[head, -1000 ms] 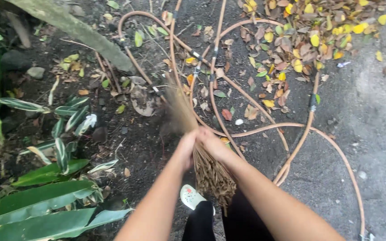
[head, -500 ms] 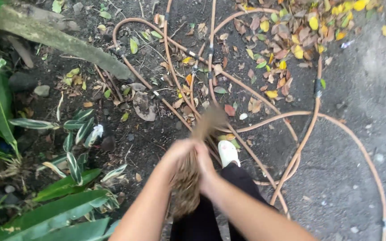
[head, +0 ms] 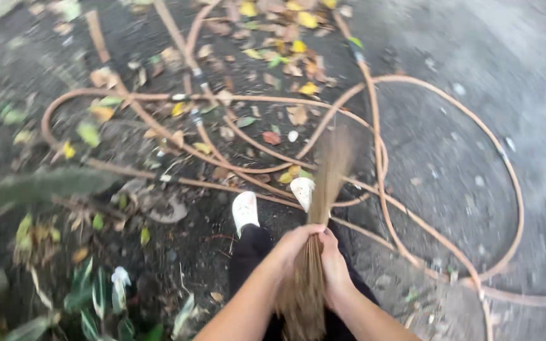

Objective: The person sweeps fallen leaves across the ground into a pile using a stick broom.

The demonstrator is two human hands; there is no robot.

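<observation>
1. The broom (head: 317, 221) is a bundle of thin, straw-coloured sticks with no separate handle; it is tight where the hands grip it and fans out at both ends.
2. Its far end spreads into a blurred brush that reaches past the right shoe (head: 303, 191) and lies over the coils of the hose (head: 374, 126).
3. Its near end, thicker and darker, hangs down between the forearms toward the bottom edge of the view, in front of the black trousers (head: 251, 252).
4. The whole view is smeared by motion, so single sticks in the brush tip cannot be made out, and whether the tip touches the ground cannot be told.
5. The leaves (head: 285, 57) beyond the hose are soft yellow and brown patches; the plants (head: 96, 297) to the left of the broom are blurred and cut off by the lower edge.
6. The left hand (head: 295, 243) is closed round the bundle from the left, fingers wrapped over the sticks.
7. The right hand (head: 335, 262) is closed round the same narrow part from the right, just beside the left hand and touching it; its fingertips are hidden behind the sticks.
8. The left shoe (head: 245, 209), pale like the other, stands on dark soil just left of the broom.
</observation>
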